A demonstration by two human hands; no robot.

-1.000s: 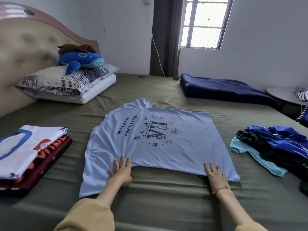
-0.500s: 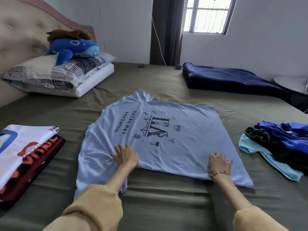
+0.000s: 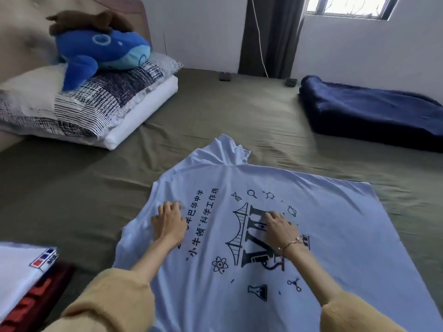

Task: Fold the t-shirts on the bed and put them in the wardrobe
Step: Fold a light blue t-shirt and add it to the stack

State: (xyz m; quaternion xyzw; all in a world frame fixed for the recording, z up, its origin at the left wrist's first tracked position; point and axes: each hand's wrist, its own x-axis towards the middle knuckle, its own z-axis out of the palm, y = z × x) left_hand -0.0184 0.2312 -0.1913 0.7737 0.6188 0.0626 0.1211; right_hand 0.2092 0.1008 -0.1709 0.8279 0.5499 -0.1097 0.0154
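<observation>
The light blue t-shirt (image 3: 299,236) lies spread, print side up, on the olive bed (image 3: 215,111), its collar end pointing toward the far wall. The left hand (image 3: 169,224) presses on its left shoulder area, fingers (image 3: 171,207) slightly curled on the cloth; the right hand (image 3: 279,226) rests on the print, fingers bent and blurred, grip unclear. Folded shirts (image 3: 26,281) are stacked at the left edge. Beyond lie open sheet, pillows (image 3: 91,104) bearing a whale plush (image 3: 100,50), and a navy blanket (image 3: 371,111).

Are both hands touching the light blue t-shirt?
Touching. The head view shows the left hand and right hand lying palm-down on the light blue t-shirt, no gap visible.
</observation>
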